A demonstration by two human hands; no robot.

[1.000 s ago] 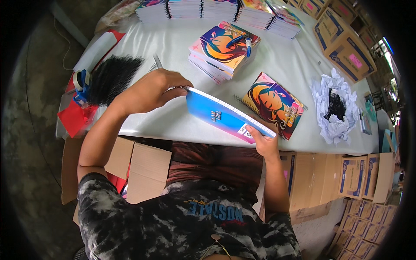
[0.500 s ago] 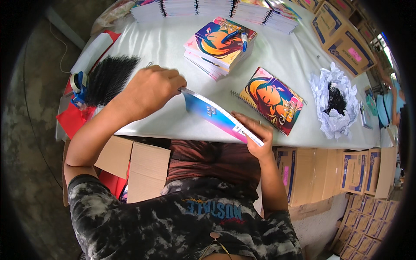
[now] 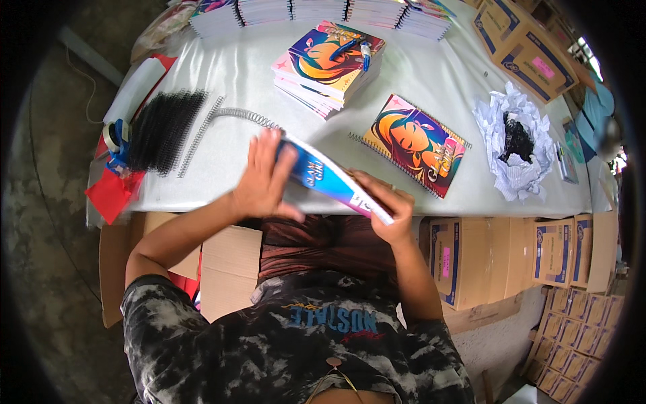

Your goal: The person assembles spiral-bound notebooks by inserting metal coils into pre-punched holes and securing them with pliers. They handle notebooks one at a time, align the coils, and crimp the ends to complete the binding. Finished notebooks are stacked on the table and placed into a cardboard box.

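Note:
A notebook [image 3: 319,168] with a blue-to-pink cover is tilted up in front of me. My right hand [image 3: 389,214] is closed round its right end. A loose spiral coil [image 3: 245,114] curves off the notebook's far left corner and trails over the table. My left hand [image 3: 266,178] is at the notebook's left end, slightly blurred, its fingers spread; whether it touches the notebook or coil I cannot tell. Just beyond my right hand lies a spiral-bound notebook [image 3: 417,145] with a colourful face drawing, coil ends sticking out at its corners.
A stack of covered page blocks [image 3: 313,84] with blue tools [image 3: 363,54] on top stands mid-table. Black coils [image 3: 168,128] lie left, beside a tape dispenser [image 3: 118,141]. Crumpled paper [image 3: 494,128] holds black pieces at right. Bound notebooks [image 3: 316,10] line the back; cartons [image 3: 538,64] stand right.
My left hand has opened from its pinch at the notebook's corner and dropped nearer to me. A coil now shows stretched out from that corner. The right hand keeps its hold.

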